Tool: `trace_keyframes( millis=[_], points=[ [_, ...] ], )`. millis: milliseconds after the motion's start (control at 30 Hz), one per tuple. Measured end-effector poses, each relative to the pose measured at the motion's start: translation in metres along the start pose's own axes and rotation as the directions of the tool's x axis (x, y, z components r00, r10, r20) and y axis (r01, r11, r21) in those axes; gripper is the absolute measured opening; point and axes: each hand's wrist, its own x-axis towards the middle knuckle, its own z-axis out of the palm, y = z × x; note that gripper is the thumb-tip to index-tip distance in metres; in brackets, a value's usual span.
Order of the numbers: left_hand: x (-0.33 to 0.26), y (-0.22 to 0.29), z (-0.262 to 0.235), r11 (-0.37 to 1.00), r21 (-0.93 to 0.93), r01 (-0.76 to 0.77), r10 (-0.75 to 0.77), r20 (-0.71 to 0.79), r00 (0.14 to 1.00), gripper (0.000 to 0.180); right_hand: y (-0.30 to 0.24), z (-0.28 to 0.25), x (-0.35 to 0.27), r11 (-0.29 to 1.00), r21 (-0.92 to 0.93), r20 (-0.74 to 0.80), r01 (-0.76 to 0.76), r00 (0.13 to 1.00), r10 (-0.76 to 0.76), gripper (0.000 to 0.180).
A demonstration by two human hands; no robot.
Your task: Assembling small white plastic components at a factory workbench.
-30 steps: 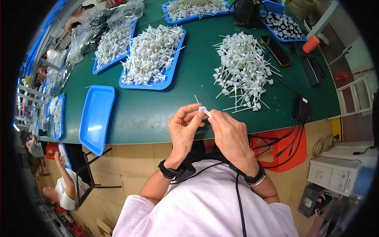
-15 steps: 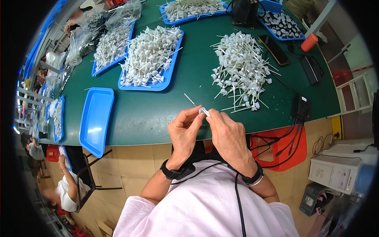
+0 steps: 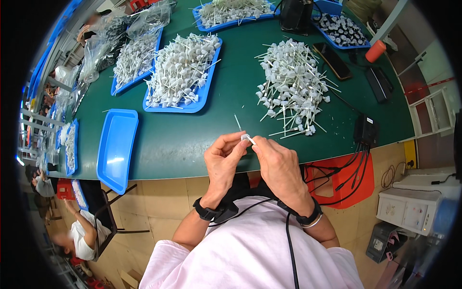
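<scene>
Near the front edge of the table, my left hand (image 3: 222, 159) pinches a small white plastic cap (image 3: 245, 137) between thumb and fingers. A thin pale tube (image 3: 237, 122) sticks up from behind those fingers, seemingly part of the same piece. My right hand (image 3: 280, 166) is closed on a slim white piece (image 3: 251, 140), its tip touching the cap; the rest is hidden by my fingers, so its kind is unclear. Beyond my right hand lies a loose heap of white caps with thin tubes (image 3: 293, 79).
Blue trays of similar capped tubes (image 3: 204, 103) stand at the back left; a tray without contents (image 3: 118, 111) overhangs the front edge. At the right lie a phone (image 3: 332, 60), a black box with cables (image 3: 366, 131) and a tray of dark-and-white parts (image 3: 344, 45). A red stool (image 3: 356, 192) stands below.
The thin tube has swung more upright and shifted right. The cap in my left fingers has turned, showing its opening more. The slim white piece now slants against it.
</scene>
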Motion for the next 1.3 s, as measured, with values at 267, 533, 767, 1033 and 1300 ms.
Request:
trace_keyframes(
  millis=[267,533,767,1033,1300],
  points=[
    [0.002,0.002,-0.005,0.997,-0.053,0.058,-0.054,0.063,0.997,0.02,0.002,-0.009,0.005,0.961,0.248,0.099,-0.119,0.99,0.097,0.01],
    [0.001,0.002,-0.006,0.996,-0.054,0.078,-0.074,0.068,0.995,0.018,0.008,-0.01,0.006,0.893,0.364,0.21,-0.264,0.957,0.198,0.02],
    [-0.001,-0.007,-0.008,0.997,-0.081,-0.008,0.017,0.112,0.994,0.018,0.011,-0.018,0.009,0.77,0.448,0.413,-0.454,0.869,0.272,0.023],
    [-0.002,-0.002,-0.005,0.997,-0.073,0.03,-0.024,0.085,0.996,0.018,0.006,-0.022,0.011,0.835,0.382,0.38,-0.395,0.891,0.247,0.026],
    [-0.004,0.0,-0.002,0.996,-0.077,0.033,-0.029,0.058,0.998,0.02,0.003,-0.02,0.008,0.874,0.366,0.298,-0.319,0.93,0.214,0.023]
  ],
)
